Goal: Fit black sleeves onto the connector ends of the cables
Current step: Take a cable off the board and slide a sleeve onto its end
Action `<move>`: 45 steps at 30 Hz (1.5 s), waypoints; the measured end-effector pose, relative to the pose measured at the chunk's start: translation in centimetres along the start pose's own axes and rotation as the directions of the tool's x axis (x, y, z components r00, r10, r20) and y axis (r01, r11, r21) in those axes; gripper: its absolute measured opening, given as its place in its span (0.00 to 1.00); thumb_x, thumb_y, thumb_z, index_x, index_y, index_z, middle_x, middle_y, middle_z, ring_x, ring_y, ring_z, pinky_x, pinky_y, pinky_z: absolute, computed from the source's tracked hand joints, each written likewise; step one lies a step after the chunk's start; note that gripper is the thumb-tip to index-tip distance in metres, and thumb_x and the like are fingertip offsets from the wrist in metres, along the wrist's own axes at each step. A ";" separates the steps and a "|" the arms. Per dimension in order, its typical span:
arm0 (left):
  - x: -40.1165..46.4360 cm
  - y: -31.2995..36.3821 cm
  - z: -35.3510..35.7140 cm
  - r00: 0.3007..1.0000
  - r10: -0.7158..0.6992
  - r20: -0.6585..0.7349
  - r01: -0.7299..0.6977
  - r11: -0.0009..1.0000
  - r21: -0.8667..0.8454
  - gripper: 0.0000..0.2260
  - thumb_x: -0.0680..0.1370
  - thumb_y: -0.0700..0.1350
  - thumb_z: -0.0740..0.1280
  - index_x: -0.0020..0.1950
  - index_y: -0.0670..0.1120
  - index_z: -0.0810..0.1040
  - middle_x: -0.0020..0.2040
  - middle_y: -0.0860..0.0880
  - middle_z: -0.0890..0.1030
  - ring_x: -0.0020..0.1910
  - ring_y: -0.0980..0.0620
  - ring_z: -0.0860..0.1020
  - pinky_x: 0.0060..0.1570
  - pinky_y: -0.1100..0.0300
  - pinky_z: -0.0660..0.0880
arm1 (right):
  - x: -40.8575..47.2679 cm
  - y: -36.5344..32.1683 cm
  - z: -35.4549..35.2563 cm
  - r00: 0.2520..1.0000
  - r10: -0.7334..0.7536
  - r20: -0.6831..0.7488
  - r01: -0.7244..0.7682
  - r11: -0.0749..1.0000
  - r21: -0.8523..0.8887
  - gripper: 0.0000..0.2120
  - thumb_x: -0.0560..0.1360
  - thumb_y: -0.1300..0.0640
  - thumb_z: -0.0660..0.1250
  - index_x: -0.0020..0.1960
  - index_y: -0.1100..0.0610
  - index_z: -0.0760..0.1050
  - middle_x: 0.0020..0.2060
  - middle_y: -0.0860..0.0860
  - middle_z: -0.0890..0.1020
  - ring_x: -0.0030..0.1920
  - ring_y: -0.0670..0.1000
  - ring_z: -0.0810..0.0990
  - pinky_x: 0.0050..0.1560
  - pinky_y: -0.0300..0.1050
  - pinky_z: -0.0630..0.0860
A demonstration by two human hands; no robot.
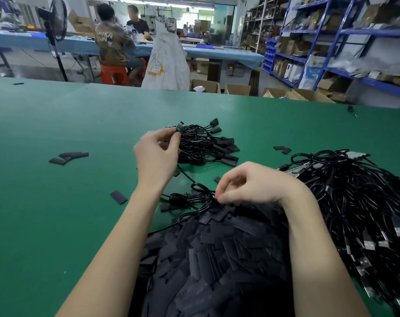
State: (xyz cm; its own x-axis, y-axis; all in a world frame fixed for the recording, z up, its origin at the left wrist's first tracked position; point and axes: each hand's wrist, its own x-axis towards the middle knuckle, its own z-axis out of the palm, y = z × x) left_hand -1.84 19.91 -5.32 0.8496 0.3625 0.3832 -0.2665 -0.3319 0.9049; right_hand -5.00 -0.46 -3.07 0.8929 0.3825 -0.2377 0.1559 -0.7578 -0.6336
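Your left hand (156, 154) pinches a connector end (178, 130) at frame centre, presenting it for sleeving. Your right hand (251, 184), fingers (219, 197) curled, picks at the sleeve heap (217, 252) on the bench (57, 213) below; whether it grips one, I cannot tell.

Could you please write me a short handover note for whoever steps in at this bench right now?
Left hand: fingers curled at the near edge of the small bundle of sleeved cables, apparently pinching a cable end; the exact grip is hard to see.
Right hand: fingertips pinching at the top of the pile of loose black sleeves, beside a loose cable.
Unsleeved cables are heaped on the right, bare connectors showing.
Stray sleeves lie on the green table.
Done: only the small bundle. Left: the large heap, nearly the whole job.
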 end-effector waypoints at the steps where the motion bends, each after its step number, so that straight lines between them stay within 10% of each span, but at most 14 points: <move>1: 0.1 -0.1 -0.1 1.000 0.006 -0.022 -0.006 1.000 -0.012 0.07 0.79 0.45 0.70 0.54 0.47 0.86 0.44 0.49 0.86 0.42 0.48 0.85 0.53 0.49 0.81 | 0.1 0.0 0.3 0.997 0.005 0.080 -0.003 1.000 -0.030 0.04 0.72 0.54 0.77 0.45 0.44 0.86 0.33 0.42 0.84 0.36 0.42 0.80 0.47 0.40 0.76; 11: 0.5 -0.2 -0.2 0.997 -0.030 -0.067 0.021 0.991 -0.133 0.06 0.79 0.46 0.71 0.47 0.50 0.75 0.40 0.51 0.82 0.33 0.54 0.84 0.34 0.61 0.75 | 0.8 0.1 1.2 0.981 0.116 0.154 -0.095 0.986 -0.135 0.10 0.72 0.53 0.77 0.49 0.39 0.86 0.34 0.40 0.80 0.36 0.43 0.76 0.44 0.38 0.71; 26: 0.2 0.0 0.5 0.994 0.032 0.108 -0.016 0.989 -0.148 0.05 0.77 0.42 0.71 0.48 0.51 0.77 0.39 0.49 0.81 0.34 0.50 0.77 0.40 0.54 0.77 | -0.3 0.1 0.4 0.993 0.042 0.113 -0.037 0.998 -0.046 0.05 0.69 0.53 0.80 0.41 0.46 0.85 0.34 0.41 0.84 0.33 0.40 0.78 0.37 0.31 0.72; 31: -1.0 0.5 1.4 0.968 0.137 0.209 -0.128 0.990 -0.060 0.04 0.76 0.42 0.72 0.48 0.50 0.81 0.38 0.53 0.82 0.31 0.58 0.76 0.35 0.65 0.74 | -0.7 0.7 -0.3 0.976 -0.032 -0.215 0.107 0.933 0.344 0.05 0.76 0.58 0.73 0.45 0.53 0.76 0.42 0.49 0.88 0.30 0.47 0.68 0.37 0.41 0.67; 35: -1.7 0.9 2.1 0.922 0.192 0.335 -0.165 0.981 -0.105 0.04 0.76 0.41 0.73 0.48 0.49 0.82 0.39 0.53 0.83 0.34 0.54 0.77 0.40 0.66 0.74 | 0.5 0.3 0.4 0.817 0.055 -0.574 0.320 0.785 0.531 0.10 0.75 0.59 0.75 0.41 0.51 0.74 0.35 0.44 0.85 0.29 0.37 0.74 0.35 0.32 0.68; 45: -1.8 1.2 2.2 0.903 0.161 0.397 -0.055 0.963 -0.264 0.04 0.77 0.39 0.73 0.51 0.43 0.84 0.44 0.46 0.86 0.41 0.55 0.82 0.46 0.61 0.80 | 1.0 0.2 1.1 0.816 0.079 -0.572 0.387 0.661 0.643 0.07 0.72 0.55 0.79 0.38 0.47 0.82 0.39 0.49 0.87 0.40 0.48 0.84 0.35 0.34 0.74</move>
State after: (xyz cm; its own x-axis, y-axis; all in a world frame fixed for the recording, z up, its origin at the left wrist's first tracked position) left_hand -2.71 16.98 -5.32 0.9056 -0.0720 0.4180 -0.4238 -0.1100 0.8991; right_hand -4.51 0.36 -4.22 0.9829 -0.0499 0.1771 0.1767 -0.0137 -0.9842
